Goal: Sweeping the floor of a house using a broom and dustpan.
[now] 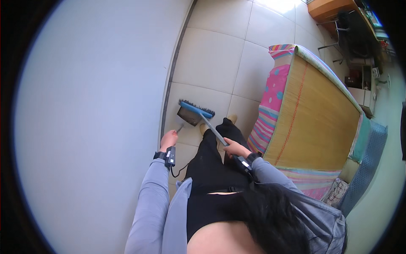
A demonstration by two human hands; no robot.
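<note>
My left hand is closed round the thin handle of a dustpan, whose dark pan rests on the floor near the foot of the wall. In my right hand is the grey stick of a broom, gripped partway up. The broom's blue head with dark bristles lies across the far edge of the dustpan and hides part of it. Whatever the pan holds is too small to tell. My feet stand just right of the dustpan.
Pale floor tiles stretch ahead. A white wall with a dark skirting runs close on the left. To the right stands a bed with a woven mat and striped, pink-patterned bedding. Beyond it are a black chair and a desk.
</note>
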